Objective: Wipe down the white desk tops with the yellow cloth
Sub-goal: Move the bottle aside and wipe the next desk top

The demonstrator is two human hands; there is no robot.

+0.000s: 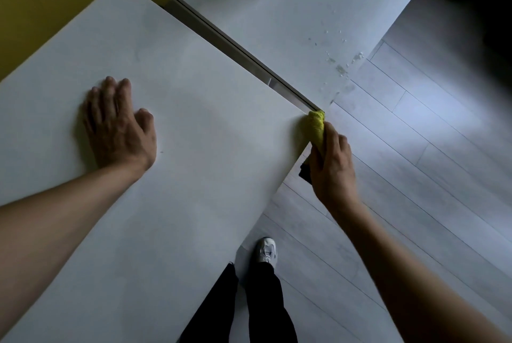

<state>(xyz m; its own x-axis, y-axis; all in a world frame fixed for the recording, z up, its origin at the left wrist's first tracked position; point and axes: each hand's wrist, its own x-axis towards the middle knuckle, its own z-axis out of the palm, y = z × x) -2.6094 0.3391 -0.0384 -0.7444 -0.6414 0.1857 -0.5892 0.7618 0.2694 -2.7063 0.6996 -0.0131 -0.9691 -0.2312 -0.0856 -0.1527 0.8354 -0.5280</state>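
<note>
Seemingly to steady the near counter (194,148), the left hand (119,126) lies flat, fingers straight and close together, while the right hand (331,165) grips the yellow cloth (315,125), rubbing its far right corner.

Yellow cloth (315,126), white desk top (194,148), pale grey plank floor (415,176).

Both forearms were bare, with no sleeves, watch or rings showing on either of the hands. Lower down the person wore loose black trousers (266,304) and a white trainer (266,250) with grey panels and laces.
</note>
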